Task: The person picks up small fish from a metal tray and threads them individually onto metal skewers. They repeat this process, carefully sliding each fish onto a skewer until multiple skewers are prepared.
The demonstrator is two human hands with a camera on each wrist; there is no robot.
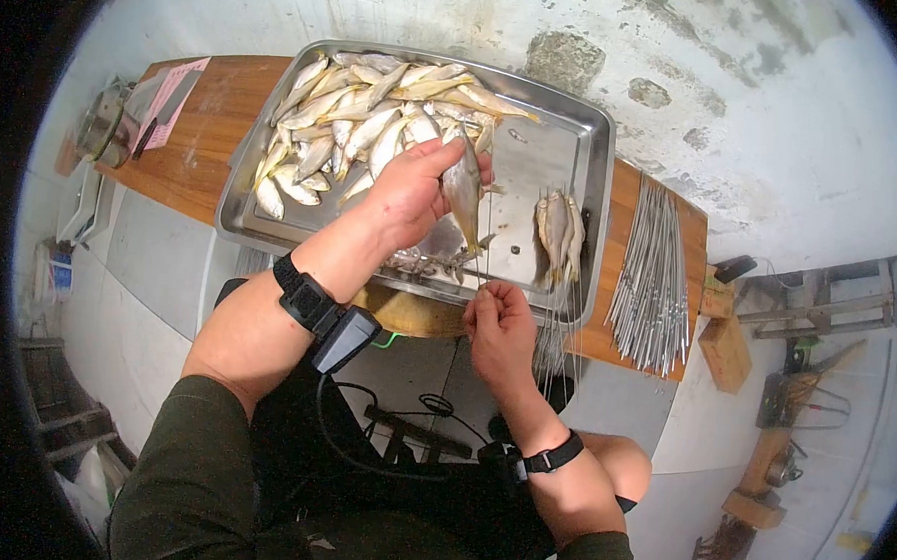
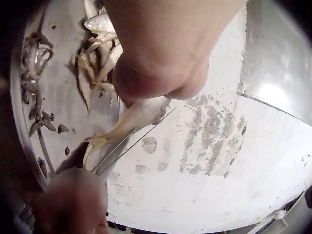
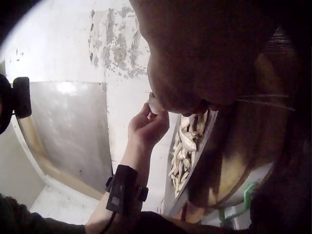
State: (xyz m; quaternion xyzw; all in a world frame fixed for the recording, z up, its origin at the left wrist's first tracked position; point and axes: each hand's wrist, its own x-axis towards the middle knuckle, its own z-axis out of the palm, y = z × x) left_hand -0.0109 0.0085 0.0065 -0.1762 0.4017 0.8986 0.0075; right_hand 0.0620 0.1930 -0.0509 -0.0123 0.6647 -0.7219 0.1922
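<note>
My left hand grips a small silvery-yellow fish near its head, thumb on its side, its tail pointing down towards me. Below the tail, my right hand pinches thin metal skewers between thumb and curled fingers. In the left wrist view two skewers run up from the right hand; one reaches the fish's side, the other passes beside it. Both hands are over the front of a metal tray. A heap of similar fish fills its left and back. Several fish on skewers lie at its right.
A bundle of metal skewers lies on the wooden table right of the tray. Grey innards lie along the tray's near edge. A round wooden board is below the tray's front. A knife lies far left.
</note>
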